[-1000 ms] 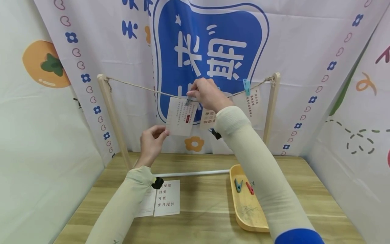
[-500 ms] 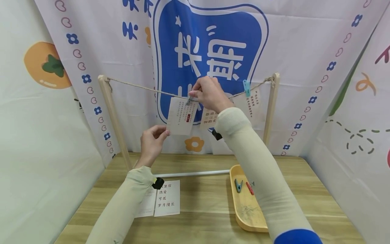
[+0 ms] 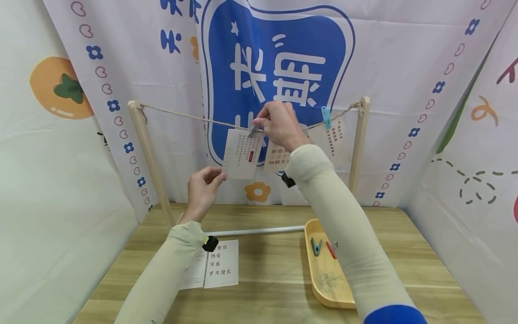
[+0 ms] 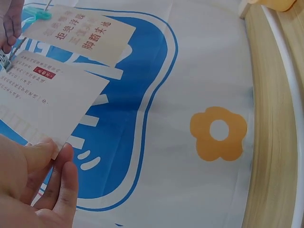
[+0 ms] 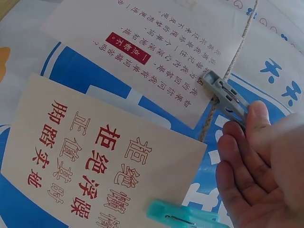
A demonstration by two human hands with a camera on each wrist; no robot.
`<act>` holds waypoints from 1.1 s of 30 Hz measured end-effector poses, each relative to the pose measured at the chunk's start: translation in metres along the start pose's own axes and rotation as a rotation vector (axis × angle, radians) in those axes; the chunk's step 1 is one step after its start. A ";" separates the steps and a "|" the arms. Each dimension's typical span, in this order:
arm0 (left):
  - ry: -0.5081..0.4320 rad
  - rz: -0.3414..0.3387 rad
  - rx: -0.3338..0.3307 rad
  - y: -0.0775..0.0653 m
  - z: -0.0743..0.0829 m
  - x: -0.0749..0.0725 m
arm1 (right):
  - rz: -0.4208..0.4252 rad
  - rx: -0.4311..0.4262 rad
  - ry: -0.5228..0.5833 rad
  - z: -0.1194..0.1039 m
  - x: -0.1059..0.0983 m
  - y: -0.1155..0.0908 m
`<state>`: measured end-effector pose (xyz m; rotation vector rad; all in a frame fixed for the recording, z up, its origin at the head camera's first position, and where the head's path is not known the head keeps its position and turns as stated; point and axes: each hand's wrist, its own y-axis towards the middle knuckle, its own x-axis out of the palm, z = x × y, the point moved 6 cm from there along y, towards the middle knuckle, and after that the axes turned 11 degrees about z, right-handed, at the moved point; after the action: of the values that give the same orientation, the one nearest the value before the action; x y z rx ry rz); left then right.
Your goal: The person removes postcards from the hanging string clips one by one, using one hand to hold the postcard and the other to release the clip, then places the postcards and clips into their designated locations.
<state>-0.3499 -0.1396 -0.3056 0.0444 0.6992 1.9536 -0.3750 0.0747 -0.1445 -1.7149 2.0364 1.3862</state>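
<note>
My left hand pinches the lower left corner of a white printed card between thumb and fingers. The card's upper edge meets a rope. A grey clothespin grips the card's top edge at the rope, and my right hand pinches its handle end. Beside it hangs a second card with red characters, held by a turquoise clothespin. Further right, a light blue clothespin holds a third card. In the head view, my right hand and sleeve partly cover the second card.
Wooden posts, one at left and one at right, carry the rope. A yellow tray holds a teal clothespin and a red clothespin. Two cards lie on the table near a white rod.
My right hand has shifted slightly rightward with the clothespin, and the card has moved slightly right too. The left hand keeps its pinch on the card's corner.
</note>
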 end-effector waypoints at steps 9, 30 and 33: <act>-0.009 -0.005 0.003 0.000 0.002 0.002 | 0.046 -0.016 0.030 0.001 -0.010 0.000; -0.016 -0.015 -0.014 -0.004 -0.001 0.004 | 0.081 -0.069 0.039 0.003 -0.020 0.000; -0.019 -0.016 -0.012 -0.005 -0.001 0.004 | 0.076 -0.074 0.045 0.001 -0.021 -0.002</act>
<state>-0.3484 -0.1348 -0.3096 0.0492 0.6734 1.9399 -0.3666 0.0904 -0.1326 -1.7295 2.1206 1.4762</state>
